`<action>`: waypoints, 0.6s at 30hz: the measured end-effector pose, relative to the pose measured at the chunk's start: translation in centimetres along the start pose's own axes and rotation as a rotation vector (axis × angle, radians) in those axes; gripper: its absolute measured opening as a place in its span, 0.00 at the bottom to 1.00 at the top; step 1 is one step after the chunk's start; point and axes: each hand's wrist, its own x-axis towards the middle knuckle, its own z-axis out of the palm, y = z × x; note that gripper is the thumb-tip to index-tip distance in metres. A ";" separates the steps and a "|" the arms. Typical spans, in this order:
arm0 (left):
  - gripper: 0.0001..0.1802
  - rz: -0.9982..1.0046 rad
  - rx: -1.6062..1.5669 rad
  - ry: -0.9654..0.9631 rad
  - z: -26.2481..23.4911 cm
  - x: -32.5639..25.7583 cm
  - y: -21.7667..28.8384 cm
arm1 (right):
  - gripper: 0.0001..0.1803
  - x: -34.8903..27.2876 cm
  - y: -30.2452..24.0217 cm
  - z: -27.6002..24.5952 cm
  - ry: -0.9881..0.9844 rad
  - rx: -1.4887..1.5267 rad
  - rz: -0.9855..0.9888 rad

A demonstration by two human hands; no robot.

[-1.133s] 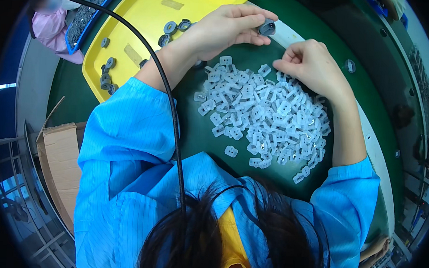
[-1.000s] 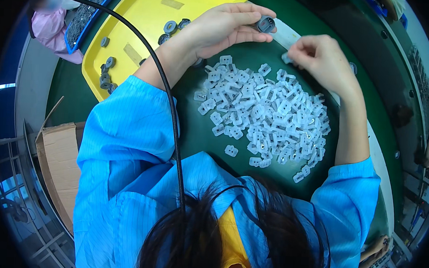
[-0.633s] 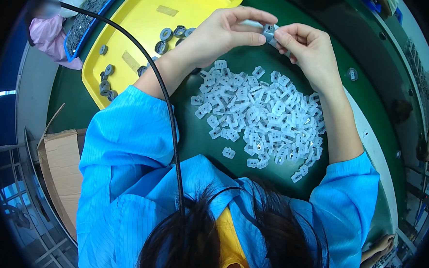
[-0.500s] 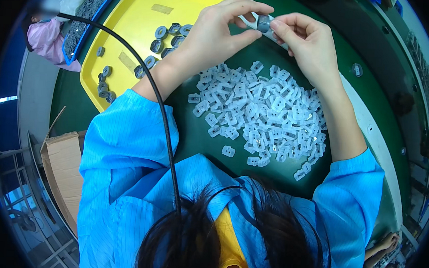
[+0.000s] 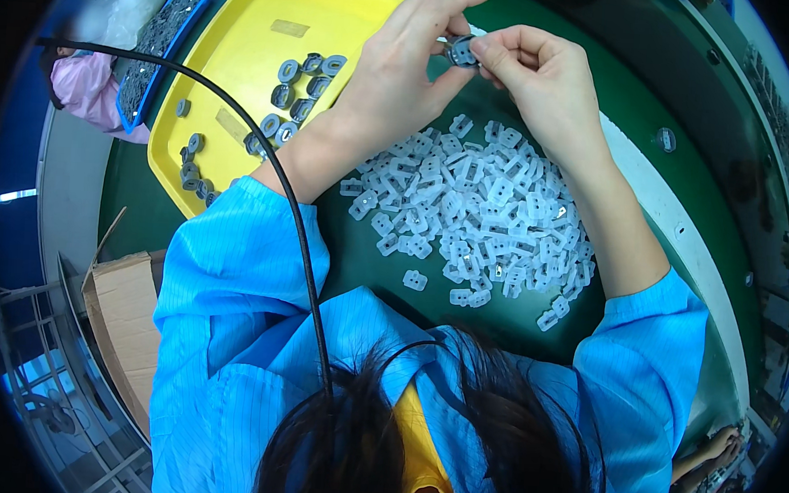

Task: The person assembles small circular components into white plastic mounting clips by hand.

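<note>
My left hand (image 5: 402,77) and my right hand (image 5: 537,75) meet above the green table (image 5: 652,90), both pinching one small grey ring-shaped part (image 5: 459,50) between their fingertips. Just below the hands lies a spread heap of small white plastic clips (image 5: 477,211). To the left, a yellow tray (image 5: 245,24) holds several more grey ring parts (image 5: 300,85) in a loose row.
A blue tray (image 5: 155,46) of dark parts sits at the far left beside a pink sleeve (image 5: 86,92) of another person. A black cable (image 5: 265,159) runs over my left arm. An open cardboard box (image 5: 123,313) stands low left. One stray white clip (image 5: 665,138) lies on the white rim.
My right hand lifted from the clip heap with a piece and came up to the grey part in my left hand. Both hands now hold it together, a little farther from me.
</note>
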 end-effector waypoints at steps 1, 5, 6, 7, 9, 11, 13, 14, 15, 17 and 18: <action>0.37 0.033 0.009 0.023 0.0 0.1 0.0 | 0.14 0.1 -0.2 -0.1 -0.008 -0.002 -0.007; 0.38 0.047 0.033 0.036 -0.2 0.0 0.3 | 0.13 -0.4 -1.0 -0.2 0.014 -0.258 -0.154; 0.38 0.043 0.023 0.057 -0.2 0.0 0.4 | 0.13 -0.4 -1.1 0.0 0.095 -0.441 -0.234; 0.38 0.039 0.011 0.075 -0.1 0.1 0.3 | 0.13 -0.2 -1.0 -0.3 0.091 -0.442 -0.237; 0.38 0.113 0.055 0.093 -0.1 0.4 0.1 | 0.13 0.5 -0.6 -1.1 -0.126 0.130 0.178; 0.38 0.176 0.094 0.106 0.1 0.3 -0.1 | 0.12 0.4 -0.7 -1.3 -0.174 0.263 0.228; 0.38 0.235 0.175 0.074 0.2 0.1 -0.2 | 0.12 0.5 -0.6 -1.4 -0.241 0.262 0.177; 0.38 0.279 0.220 0.091 0.3 0.1 0.0 | 0.10 0.4 -0.5 -1.3 -0.244 0.256 0.142; 0.38 0.272 0.221 0.091 0.5 -0.1 0.1 | 0.10 0.2 -0.3 -1.1 -0.249 0.256 0.147; 0.38 0.263 0.257 0.072 0.5 -0.1 0.5 | 0.09 0.1 -0.4 -1.1 -0.185 0.027 -0.026; 0.38 0.262 0.258 0.077 0.3 -0.1 0.6 | 0.09 0.2 -0.3 -1.4 -0.202 0.029 0.067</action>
